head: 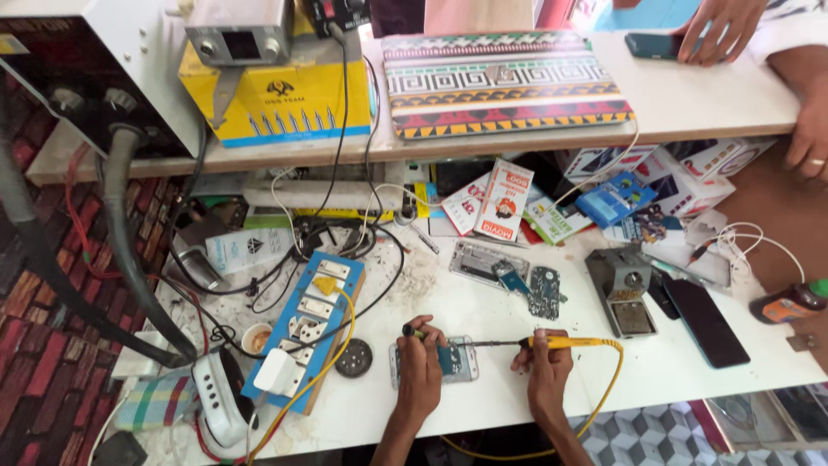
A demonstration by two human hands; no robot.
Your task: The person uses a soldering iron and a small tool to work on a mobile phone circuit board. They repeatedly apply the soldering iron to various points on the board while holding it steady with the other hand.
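An opened phone [461, 361] with its circuit board exposed lies on the white workbench [655, 362] near the front edge. My left hand [420, 367] rests on the phone's left part, gripping a small dark tool with a yellow tip [412, 331]. My right hand [543, 367] holds a yellow-handled soldering iron [561, 343]; its thin metal tip points left and reaches over the phone. A yellow cord [604, 393] runs from the iron's handle down off the bench front.
A blue power strip board [304, 324] and tangled cables lie left. A loose circuit board [543, 293], a phone frame [479, 259], a grey iron stand [625, 293] and a dark phone [705, 321] sit behind and right. Another person's hands [720, 30] rest on the upper shelf.
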